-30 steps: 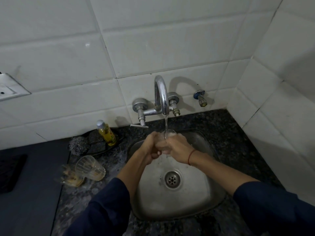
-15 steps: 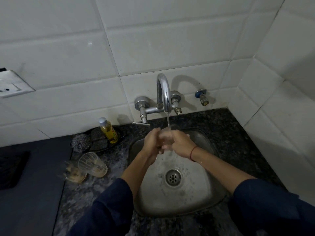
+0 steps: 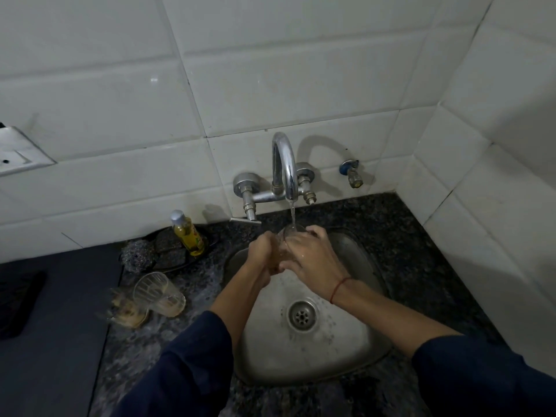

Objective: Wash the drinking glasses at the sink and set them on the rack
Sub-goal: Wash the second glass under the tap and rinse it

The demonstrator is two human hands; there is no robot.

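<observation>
Drinking glass (image 3: 289, 236): held above the back of the sink, directly under the tap stream, both hands on it.

Vs. 0.5 s ago:
- Countertop (image 3: 397, 236), dark speckled stone: no change.
- Sink (image 3: 304, 359), steel basin: wet as before.
- Tap (image 3: 284, 164): still running, stream (image 3: 292, 213) still lands at the glass mouth.
- Left hand (image 3: 264, 255) and right hand (image 3: 311, 261) remain clasped on the glass at the same spot. No visible shift.
- Two more glasses on the counter L of the sink have not moved.

Condition now:
- L hand: fingers curled round the glass's left side.
- R hand: fingers wrapped over front and right side, red thread (image 3: 338, 288) at the wrist.
- Glass: clear, approx. upright, rim visible above the R fingers, water falling inside. Lower body mostly hidden by fingers; residue cannot be judged.
- Lying glass (image 3: 159, 293): on its side, ribbed wall, cloudy film inside.
- Second glass (image 3: 128, 311): just beside it, blurred, brownish deposit.
- Soap bottle (image 3: 188, 233): yellow liquid, upright in a dark dish (image 3: 210, 240).
- Steel scrubber (image 3: 135, 255): at the dish's L edge.
</observation>
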